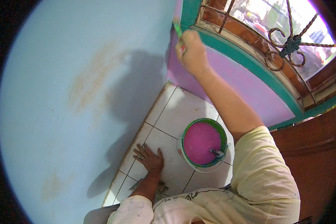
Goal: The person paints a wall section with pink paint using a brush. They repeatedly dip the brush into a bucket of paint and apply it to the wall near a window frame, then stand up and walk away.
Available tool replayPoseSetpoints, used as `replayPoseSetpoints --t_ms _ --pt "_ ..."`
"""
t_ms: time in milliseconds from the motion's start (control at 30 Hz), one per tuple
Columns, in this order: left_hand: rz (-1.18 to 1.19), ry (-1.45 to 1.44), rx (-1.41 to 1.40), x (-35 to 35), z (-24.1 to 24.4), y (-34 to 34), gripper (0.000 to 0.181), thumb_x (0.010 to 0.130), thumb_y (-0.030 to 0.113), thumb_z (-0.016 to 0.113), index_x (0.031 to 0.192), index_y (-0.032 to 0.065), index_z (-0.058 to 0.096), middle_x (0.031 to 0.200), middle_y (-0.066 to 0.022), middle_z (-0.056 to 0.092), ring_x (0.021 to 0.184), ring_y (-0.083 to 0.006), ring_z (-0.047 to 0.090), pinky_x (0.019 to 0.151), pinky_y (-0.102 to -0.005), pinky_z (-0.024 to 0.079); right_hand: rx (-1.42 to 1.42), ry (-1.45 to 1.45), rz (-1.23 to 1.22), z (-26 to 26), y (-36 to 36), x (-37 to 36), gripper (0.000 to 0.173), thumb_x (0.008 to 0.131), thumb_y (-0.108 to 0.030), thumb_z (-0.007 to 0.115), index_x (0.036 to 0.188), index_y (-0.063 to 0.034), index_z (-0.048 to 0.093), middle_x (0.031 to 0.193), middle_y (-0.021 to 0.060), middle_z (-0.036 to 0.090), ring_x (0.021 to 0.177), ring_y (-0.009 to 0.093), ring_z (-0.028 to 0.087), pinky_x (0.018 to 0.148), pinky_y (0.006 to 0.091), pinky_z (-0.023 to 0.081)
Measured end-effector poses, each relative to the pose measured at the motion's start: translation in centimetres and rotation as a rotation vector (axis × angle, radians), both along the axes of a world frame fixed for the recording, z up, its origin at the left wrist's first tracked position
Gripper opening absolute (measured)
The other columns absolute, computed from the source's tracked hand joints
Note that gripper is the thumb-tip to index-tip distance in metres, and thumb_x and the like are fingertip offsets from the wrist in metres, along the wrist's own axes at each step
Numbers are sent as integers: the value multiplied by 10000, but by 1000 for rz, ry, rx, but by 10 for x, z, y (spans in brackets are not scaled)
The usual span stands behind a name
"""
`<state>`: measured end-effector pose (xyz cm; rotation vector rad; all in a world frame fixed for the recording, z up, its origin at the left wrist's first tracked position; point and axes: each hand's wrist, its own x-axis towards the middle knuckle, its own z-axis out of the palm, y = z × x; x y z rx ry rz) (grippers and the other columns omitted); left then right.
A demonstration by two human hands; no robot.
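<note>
My right hand [192, 53] is raised at the top centre, shut on a paintbrush with a green handle [177, 29]. The brush's blurred tip is at the corner where the light blue wall [58, 126] meets the pink-purple wall [240, 81], beside the green window frame [235, 60]. Below, my left hand [151, 160] rests with spread fingers on the white tiled floor [168, 134], near the foot of the blue wall, holding nothing. Right of it stands a bucket of pink paint [202, 142] with a green inner rim; a dark, paint-smeared object pokes out of the paint.
A window with a twisted iron grille [291, 46] fills the upper right. A brown surface [305, 151] lies at the right edge. The blue wall bears brownish patches and runs close along my left side. The bucket has a wire handle.
</note>
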<state>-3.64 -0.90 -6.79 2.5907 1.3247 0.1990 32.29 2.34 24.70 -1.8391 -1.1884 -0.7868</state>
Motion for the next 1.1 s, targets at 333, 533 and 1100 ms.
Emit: replayPoseSetpoints --t_ms 333,533,1100 --pt "-3 19 26 -8 -19 4 864 997 545 519 1566 -76 323 1695 -292 81 1544 -559 13 1214 -708 -14 -460 438 217 -31 -74 -44 166 829 -51 708 975 -14 637 877 202 664 830 339 674 754 429 518" --pt "0 -45 44 -7 -20 1 836 984 513 572 1540 -79 374 1681 -314 151 1541 -561 81 1208 -722 28 -583 724 194 84 -190 -94 125 796 -52 741 881 8 670 786 82 649 752 151 615 703 330 492" --pt "-38 -449 -123 38 16 44 437 1036 333 530 1168 -73 620 1253 -272 589 1148 -453 548 999 -546 418 -246 1135 69 38 -343 -163 90 945 -55 717 989 20 691 865 65 719 785 118 687 722 277 570"
